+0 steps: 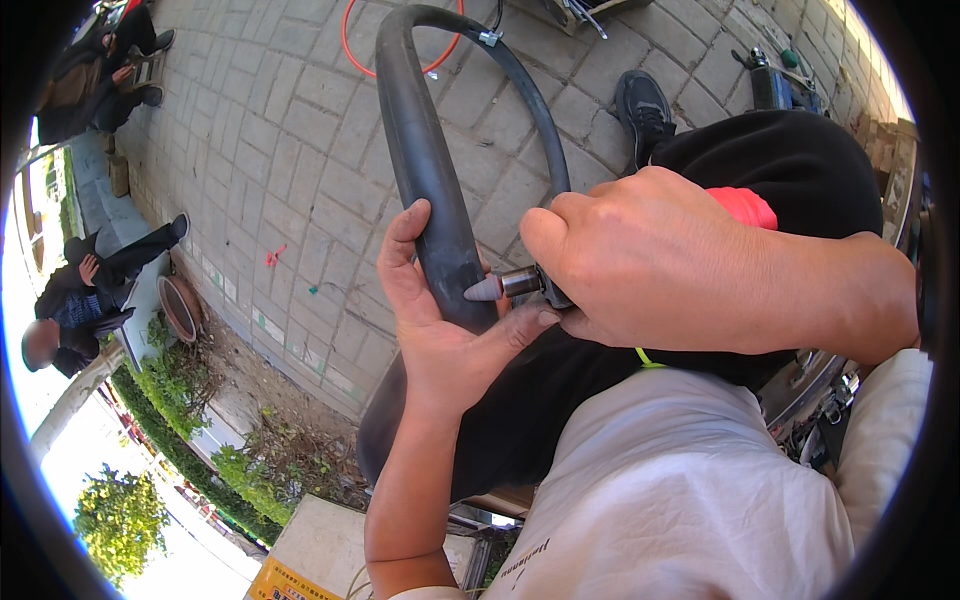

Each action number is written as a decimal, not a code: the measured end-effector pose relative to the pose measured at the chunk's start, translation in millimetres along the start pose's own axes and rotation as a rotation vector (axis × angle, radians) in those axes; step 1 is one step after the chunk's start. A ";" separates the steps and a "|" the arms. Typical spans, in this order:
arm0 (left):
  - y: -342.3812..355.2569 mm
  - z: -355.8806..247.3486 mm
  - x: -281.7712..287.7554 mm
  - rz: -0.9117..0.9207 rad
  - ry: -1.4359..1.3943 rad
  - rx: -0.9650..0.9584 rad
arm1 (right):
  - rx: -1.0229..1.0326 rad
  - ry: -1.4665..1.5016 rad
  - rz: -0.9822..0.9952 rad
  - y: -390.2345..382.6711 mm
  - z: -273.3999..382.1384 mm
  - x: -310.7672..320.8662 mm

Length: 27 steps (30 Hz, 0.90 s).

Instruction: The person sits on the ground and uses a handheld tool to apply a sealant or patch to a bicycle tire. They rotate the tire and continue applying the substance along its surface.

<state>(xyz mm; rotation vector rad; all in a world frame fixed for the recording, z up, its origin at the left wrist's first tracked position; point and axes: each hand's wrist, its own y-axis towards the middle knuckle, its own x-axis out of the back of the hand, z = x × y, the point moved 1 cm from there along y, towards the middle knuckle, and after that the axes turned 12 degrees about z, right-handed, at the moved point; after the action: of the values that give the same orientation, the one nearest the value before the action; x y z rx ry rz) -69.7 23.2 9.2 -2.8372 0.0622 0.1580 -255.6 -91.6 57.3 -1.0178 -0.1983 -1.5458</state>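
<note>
Presently, the left grip [435,345] clasps the tube [420,150], held above the paving [300,180]; the right grip [640,260] is clamped on the tool [555,288], its cone [484,290] at the tube. Light, even contact and firm backing seem advisable.

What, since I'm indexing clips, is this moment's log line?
left hand: holds black tube; right hand: grips tool; cone tip: at tube's surface

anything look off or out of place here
A red scrap and a tiny green bit lie loose on the grey paving; they look like litter, away from the work. The black tube in the left hand shows no obvious tear.
</note>
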 end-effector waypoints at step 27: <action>5.2 -5.7 -0.8 0.022 -0.243 -0.036 | 0.017 0.042 -0.052 -1.2 -0.4 -1.6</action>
<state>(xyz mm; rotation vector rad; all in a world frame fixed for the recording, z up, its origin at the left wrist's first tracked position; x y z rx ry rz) -70.2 16.5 13.1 -2.8304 0.0388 0.5114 -256.9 -90.4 56.4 -0.9733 -0.2098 -1.6085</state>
